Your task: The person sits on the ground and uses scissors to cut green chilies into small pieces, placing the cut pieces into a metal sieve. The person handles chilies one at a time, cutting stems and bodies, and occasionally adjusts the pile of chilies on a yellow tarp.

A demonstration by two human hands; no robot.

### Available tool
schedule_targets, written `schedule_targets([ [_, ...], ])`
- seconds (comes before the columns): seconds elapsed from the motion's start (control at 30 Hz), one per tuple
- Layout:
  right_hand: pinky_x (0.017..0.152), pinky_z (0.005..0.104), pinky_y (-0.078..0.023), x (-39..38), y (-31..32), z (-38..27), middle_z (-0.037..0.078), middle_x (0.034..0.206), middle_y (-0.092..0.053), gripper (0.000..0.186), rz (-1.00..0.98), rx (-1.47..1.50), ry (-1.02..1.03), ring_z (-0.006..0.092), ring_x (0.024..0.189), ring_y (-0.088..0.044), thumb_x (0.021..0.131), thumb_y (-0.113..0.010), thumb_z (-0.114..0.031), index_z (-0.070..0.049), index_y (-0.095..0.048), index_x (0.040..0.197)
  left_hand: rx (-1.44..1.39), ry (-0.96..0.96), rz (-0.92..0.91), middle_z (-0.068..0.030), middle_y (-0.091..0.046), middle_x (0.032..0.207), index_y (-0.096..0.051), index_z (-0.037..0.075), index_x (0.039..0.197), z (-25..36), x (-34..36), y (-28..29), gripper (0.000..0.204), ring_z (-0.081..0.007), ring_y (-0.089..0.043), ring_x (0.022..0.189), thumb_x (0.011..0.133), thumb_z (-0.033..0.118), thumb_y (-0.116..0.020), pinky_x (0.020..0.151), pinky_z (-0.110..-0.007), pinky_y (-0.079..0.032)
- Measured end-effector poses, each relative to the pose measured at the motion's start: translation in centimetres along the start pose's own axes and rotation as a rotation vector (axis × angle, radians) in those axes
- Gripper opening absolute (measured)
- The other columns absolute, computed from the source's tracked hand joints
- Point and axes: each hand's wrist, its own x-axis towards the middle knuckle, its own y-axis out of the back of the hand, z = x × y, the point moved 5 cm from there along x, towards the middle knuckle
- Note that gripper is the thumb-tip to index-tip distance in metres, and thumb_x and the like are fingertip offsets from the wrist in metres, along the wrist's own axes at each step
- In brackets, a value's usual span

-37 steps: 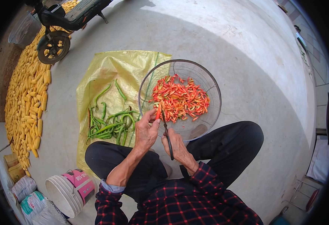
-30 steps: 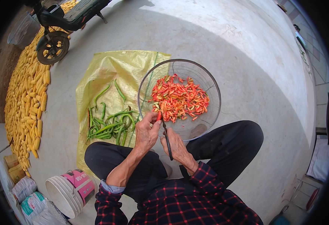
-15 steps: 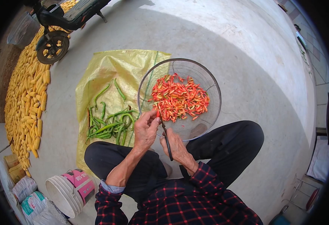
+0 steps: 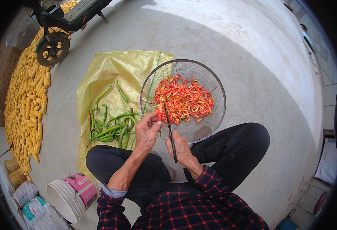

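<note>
Between the thumb and fingers of my left hand [image 4: 147, 132] is a red chili pepper [image 4: 159, 114], held upright above the near-left part of a round wire-mesh basket [image 4: 220, 81]. My right hand [image 4: 182, 150] grips dark scissors [image 4: 169, 128] by the handles. Their blades point away from me, just right of the chili pepper and apart from it. Many cut red pepper pieces [image 4: 185, 96] lie in the basket, some of them pale inside. Left of it, long green peppers [image 4: 113, 128] are heaped on a yellow woven sheet [image 4: 137, 63].
A pile of corn cobs [image 4: 28, 103] spreads along the left, beside the front wheel [image 4: 53, 49] of a parked scooter. A whitish bucket [image 4: 66, 197] with a pink label lies tilted at lower left, near stuffed sacks [image 4: 36, 209]. My bent knees flank the basket's near side.
The scissor blades have moved off the red chili pepper to the right and turned more upright. More of the pepper shows above my left fingers.
</note>
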Motion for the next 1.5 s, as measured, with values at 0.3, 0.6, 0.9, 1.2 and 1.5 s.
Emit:
schedule_targets([
  [0.3,0.057,0.0553,-0.046,-0.2,-0.1,-1.1,0.031,0.071,-0.058,0.021,-0.056,-0.125,0.011,0.0504,0.065,-0.06,0.089,-0.059,-0.011,0.004,-0.045,0.086,0.137,-0.096,-0.041,-0.0048,-0.06,0.096,-0.059,-0.004,0.131,-0.8,-0.4,-0.5,0.042,-0.0106,-0.062,0.079,0.09,-0.007,-0.061,0.069,-0.023,-0.051],
  [0.6,0.055,0.0553,-0.046,-0.1,0.0,0.1,0.03,0.064,-0.057,0.021,-0.005,-0.015,-0.021,0.0504,0.063,-0.06,0.088,-0.06,-0.012,0.004,-0.046,0.085,-0.018,0.047,-0.02,-0.0085,-0.07,0.104,-0.056,-0.004,0.132,-0.8,-0.1,-0.1,0.039,-0.0114,-0.066,0.079,0.094,-0.001,-0.06,0.063,-0.022,-0.052],
  [0.9,0.061,0.0565,-0.048,-0.2,0.2,-1.3,0.031,0.077,-0.059,0.022,-0.093,-0.263,-0.061,0.0488,0.07,-0.062,0.088,-0.061,-0.013,0.004,-0.047,0.088,0.128,-0.042,0.001,-0.0056,-0.06,0.092,-0.061,-0.008,0.124,-0.8,-0.3,-0.3,0.032,-0.0114,-0.065,0.073,0.093,-0.003,-0.061,0.061,-0.023,-0.051],
  [1.2,0.057,0.0552,-0.047,-0.2,0.1,0.4,0.03,0.07,-0.059,0.025,-0.043,-0.055,-0.099,0.0486,0.064,-0.061,0.089,-0.061,-0.014,0.005,-0.046,0.084,-0.005,0.043,0.003,-0.0092,-0.071,0.1,-0.061,-0.004,0.126,-0.4,0.0,-0.3,0.031,-0.0098,-0.064,0.073,0.095,0.001,-0.059,0.059,-0.021,-0.048],
  [1.5,0.063,0.0565,-0.048,-0.2,0.0,-0.9,0.032,0.081,-0.06,0.027,-0.124,-0.239,-0.071,0.0499,0.071,-0.062,0.091,-0.06,-0.019,0.004,-0.046,0.089,0.083,0.017,0.027,-0.0079,-0.07,0.098,-0.06,-0.006,0.124,-1.2,-0.1,0.1,0.032,-0.0101,-0.064,0.075,0.093,-0.001,-0.06,0.061,-0.022,-0.05],
])
